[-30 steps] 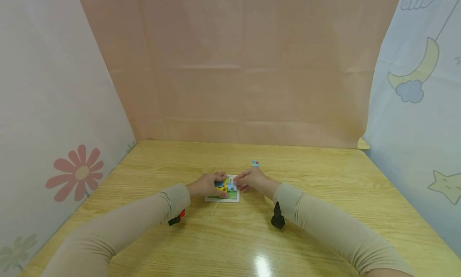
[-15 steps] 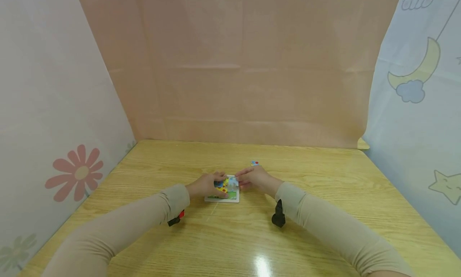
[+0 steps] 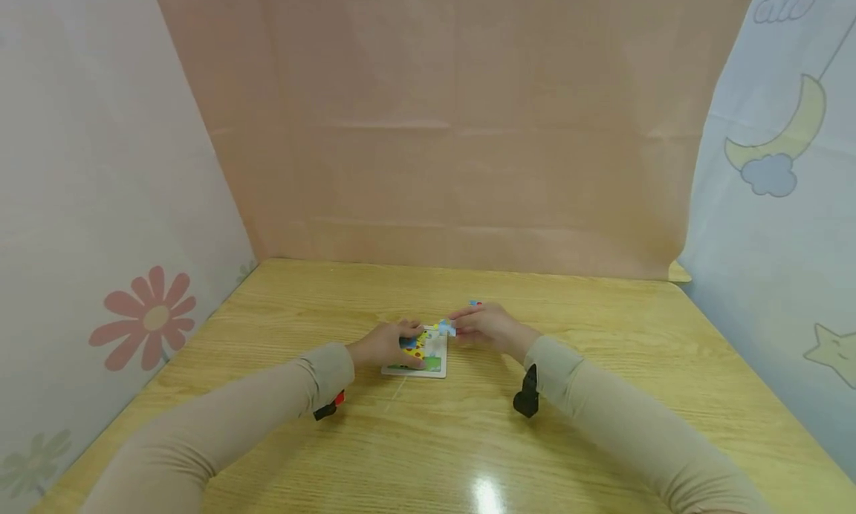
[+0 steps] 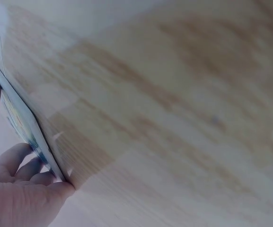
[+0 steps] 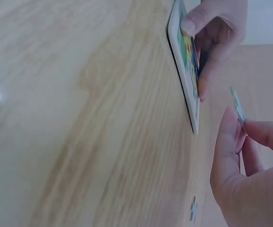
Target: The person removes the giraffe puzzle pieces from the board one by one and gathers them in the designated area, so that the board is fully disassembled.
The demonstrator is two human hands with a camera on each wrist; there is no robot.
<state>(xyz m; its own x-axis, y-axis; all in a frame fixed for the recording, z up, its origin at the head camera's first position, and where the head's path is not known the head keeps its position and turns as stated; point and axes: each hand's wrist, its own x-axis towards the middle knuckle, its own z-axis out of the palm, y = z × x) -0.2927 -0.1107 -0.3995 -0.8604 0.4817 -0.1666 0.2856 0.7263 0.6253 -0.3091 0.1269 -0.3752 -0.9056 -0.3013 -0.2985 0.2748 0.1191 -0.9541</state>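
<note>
- Right hand [image 3: 491,326]: fingers pinch a puzzle piece [image 3: 446,327], held near the far right corner of the puzzle board [image 3: 437,344].
- Left hand [image 3: 380,345]: fingers parted, gripping the board on the desk [image 3: 414,440].
- Second piece [image 5: 193,208]: on the desk.
- Judged step: positioning a piece; next move calls for aligning it with the bare patch.

No legible text, label, brand, number or sign in any view.
</note>
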